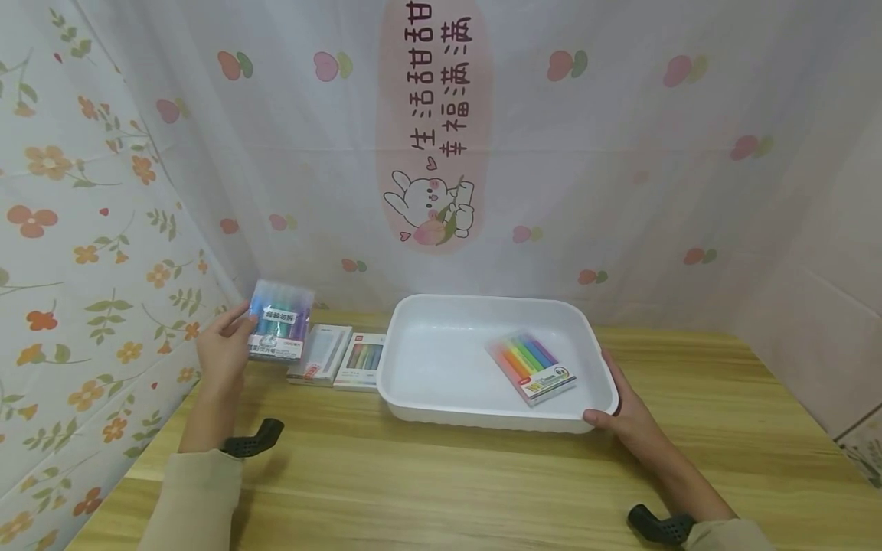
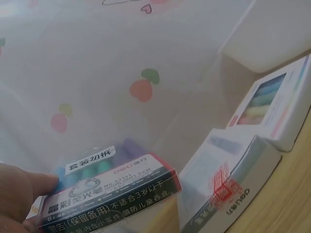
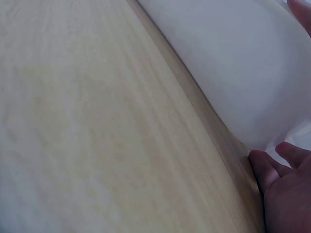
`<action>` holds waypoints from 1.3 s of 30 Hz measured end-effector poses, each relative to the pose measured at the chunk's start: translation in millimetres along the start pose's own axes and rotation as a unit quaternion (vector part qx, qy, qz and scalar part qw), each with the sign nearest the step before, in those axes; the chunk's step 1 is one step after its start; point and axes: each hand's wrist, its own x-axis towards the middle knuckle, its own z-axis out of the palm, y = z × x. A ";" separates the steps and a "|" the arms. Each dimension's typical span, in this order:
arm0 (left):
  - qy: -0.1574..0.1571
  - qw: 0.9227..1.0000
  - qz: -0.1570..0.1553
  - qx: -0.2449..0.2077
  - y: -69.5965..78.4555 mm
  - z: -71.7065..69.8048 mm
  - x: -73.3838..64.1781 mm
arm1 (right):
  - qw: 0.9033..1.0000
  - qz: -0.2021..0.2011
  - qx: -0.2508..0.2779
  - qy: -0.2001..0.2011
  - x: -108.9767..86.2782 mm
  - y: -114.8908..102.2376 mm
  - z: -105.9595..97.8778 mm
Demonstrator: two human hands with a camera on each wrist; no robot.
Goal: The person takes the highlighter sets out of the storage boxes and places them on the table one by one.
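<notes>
In the head view my left hand (image 1: 226, 344) grips a clear pack of highlighters (image 1: 279, 321) by its left side, raised over the table's left part. The left wrist view shows the thumb on the pack's front, with its dark printed base (image 2: 112, 208) facing the camera. My right hand (image 1: 623, 409) holds the near right corner of a white plastic tray (image 1: 448, 413), thumb on the rim and fingers along the outer wall. Inside the tray, toward its right, lies a pack of rainbow-coloured pens (image 1: 530, 367) with a "6" on its label.
Between the highlighter pack and the tray, a pale box with a red stamp (image 1: 320, 353) and a white box with a window of coloured sticks (image 1: 361, 360) lie side by side on the wooden table (image 1: 441, 490). A printed curtain (image 1: 586, 168) hangs behind.
</notes>
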 end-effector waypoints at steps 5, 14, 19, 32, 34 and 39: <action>0.007 1.000 -0.007 -0.015 -7.4 -4.3 6.7 | 1.000 0.000 -0.004 0.001 0.0 -0.1 -0.7; -0.004 0.999 -0.032 0.030 -15.8 -16.4 17.0 | 1.000 0.006 -0.009 -0.001 0.0 -1.2 -0.6; -0.012 0.998 -0.023 0.062 -19.7 -19.6 20.0 | 1.000 0.006 -0.009 -0.001 -0.3 -0.9 -0.5; -0.039 0.993 -0.036 0.103 -34.4 -18.5 26.3 | 1.000 0.005 -0.012 0.002 -0.7 -2.0 -1.0; -0.037 0.994 -0.038 0.099 -36.0 -17.7 26.7 | 1.000 0.006 -0.011 0.002 -0.8 -2.1 -1.1; -0.041 0.993 -0.044 0.098 -38.9 -17.1 27.1 | 1.000 0.006 -0.013 0.001 -0.8 -1.6 -1.0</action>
